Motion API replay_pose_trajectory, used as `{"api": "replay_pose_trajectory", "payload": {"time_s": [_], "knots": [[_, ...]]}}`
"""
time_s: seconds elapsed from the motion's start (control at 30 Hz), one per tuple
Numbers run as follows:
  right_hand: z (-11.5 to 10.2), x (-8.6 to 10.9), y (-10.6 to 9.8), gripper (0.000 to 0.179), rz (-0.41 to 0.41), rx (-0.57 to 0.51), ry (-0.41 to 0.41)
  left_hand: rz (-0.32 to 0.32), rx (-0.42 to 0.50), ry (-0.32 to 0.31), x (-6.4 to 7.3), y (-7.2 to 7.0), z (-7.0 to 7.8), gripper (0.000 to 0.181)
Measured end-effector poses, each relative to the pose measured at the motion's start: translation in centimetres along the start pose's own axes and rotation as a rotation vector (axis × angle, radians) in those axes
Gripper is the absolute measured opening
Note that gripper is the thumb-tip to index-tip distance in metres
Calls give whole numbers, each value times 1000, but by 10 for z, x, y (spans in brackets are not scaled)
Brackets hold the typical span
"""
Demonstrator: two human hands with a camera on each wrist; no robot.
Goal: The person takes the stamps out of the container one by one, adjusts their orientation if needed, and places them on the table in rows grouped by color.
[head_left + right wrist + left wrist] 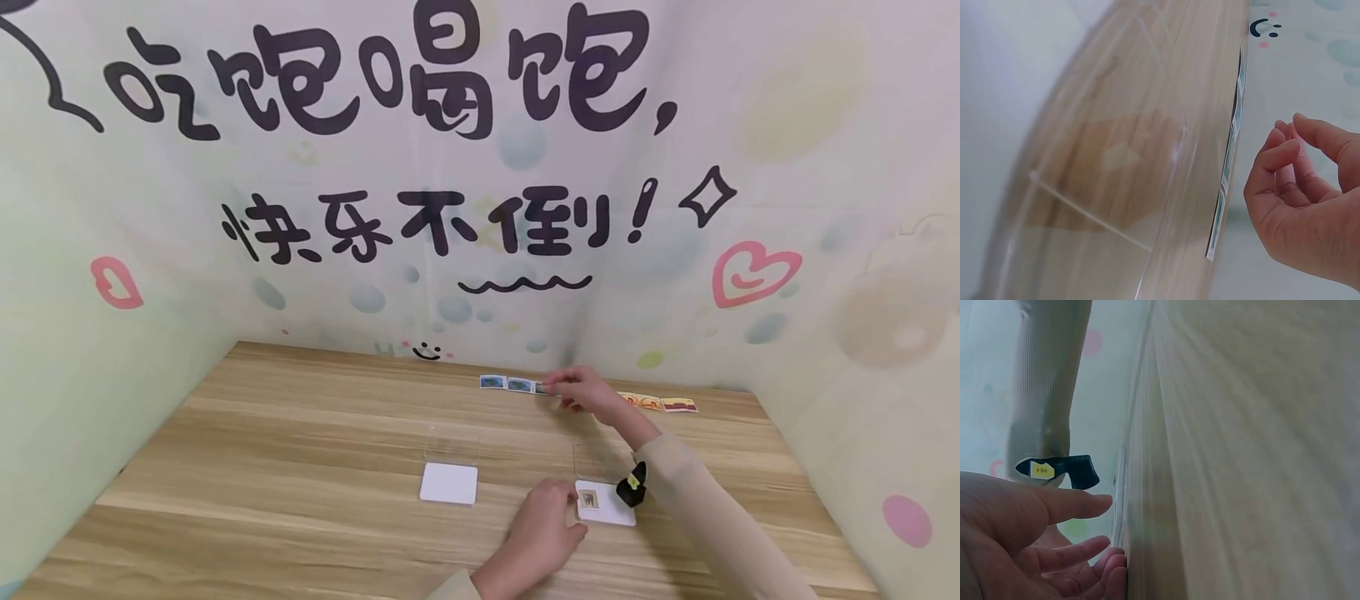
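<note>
White and flat, the right-hand card (611,517) lies near on the wood-grained table (300,467), a small brownish stamp (588,499) on its left part, and the left hand (542,525) is at its left edge, thumb and fingers apart; a second white card (448,484) lies to the left. On the far side, the right hand (591,393) hides the right end of a row of bluish stamps (521,385), its thumb and fingertips close together, though I cannot tell whether they pinch anything. Orange stamps (649,403) lie farther right.
</note>
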State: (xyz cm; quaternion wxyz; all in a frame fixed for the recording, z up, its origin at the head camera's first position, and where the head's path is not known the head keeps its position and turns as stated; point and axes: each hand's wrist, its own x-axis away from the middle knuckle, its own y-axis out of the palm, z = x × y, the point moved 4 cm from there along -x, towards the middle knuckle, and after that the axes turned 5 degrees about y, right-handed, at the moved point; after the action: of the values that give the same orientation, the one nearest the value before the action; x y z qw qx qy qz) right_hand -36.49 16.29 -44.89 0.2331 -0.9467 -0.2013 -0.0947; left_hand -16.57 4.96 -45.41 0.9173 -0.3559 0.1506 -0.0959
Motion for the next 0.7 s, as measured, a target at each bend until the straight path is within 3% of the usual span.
{"api": "replay_pose_trajectory", "payload": {"time_s": [0.23, 0.7], "knots": [[3, 6, -1, 29, -9, 1, 6, 0, -1, -16, -2, 0, -3, 37], [4, 23, -3, 30, 1, 6, 19, -90, -30, -21, -9, -4, -1, 52]]}}
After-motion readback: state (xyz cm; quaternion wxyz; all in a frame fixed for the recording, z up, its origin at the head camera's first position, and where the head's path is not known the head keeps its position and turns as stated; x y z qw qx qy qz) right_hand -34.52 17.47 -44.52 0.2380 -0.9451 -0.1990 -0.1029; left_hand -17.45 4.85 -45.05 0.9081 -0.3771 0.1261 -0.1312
